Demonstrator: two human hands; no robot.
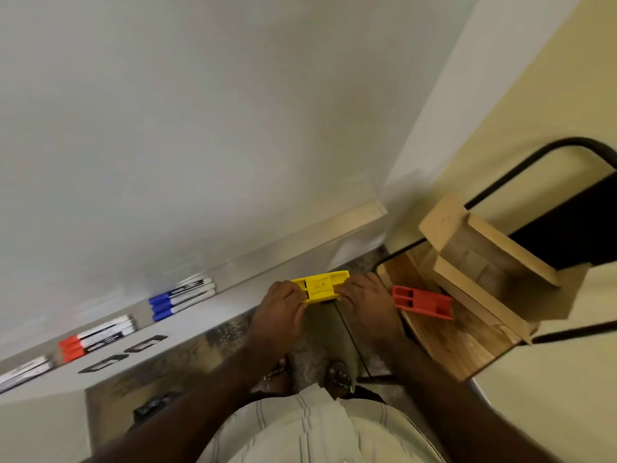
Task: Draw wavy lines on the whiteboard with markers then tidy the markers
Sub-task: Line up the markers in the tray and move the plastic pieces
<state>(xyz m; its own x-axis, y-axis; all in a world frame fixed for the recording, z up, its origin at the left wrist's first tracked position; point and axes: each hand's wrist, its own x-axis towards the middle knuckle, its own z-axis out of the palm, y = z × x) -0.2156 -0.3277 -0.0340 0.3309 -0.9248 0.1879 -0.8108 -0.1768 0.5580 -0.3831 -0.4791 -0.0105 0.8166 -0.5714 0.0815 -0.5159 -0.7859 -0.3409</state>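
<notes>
Both hands hold a yellow plastic holder (320, 286) out in front of the body, just beside the lower right corner of the whiteboard (167, 128); the left hand (282, 309) grips its left end with curled fingers, and the right hand (365, 295) grips its right end the same way; the holder lies level between them. A red holder (422, 302) of the same shape rests on a wooden stool (467, 345) to the right, next to a wooden box (480, 259). On the tray (200, 315) under the board lie three blue-capped markers (182, 297) side by side; further left a group of red-capped markers (95, 337); at the far left edge more markers (23, 372), their cap colour out of sight; the board surface looks blank here, though the picture is blurred.
</notes>
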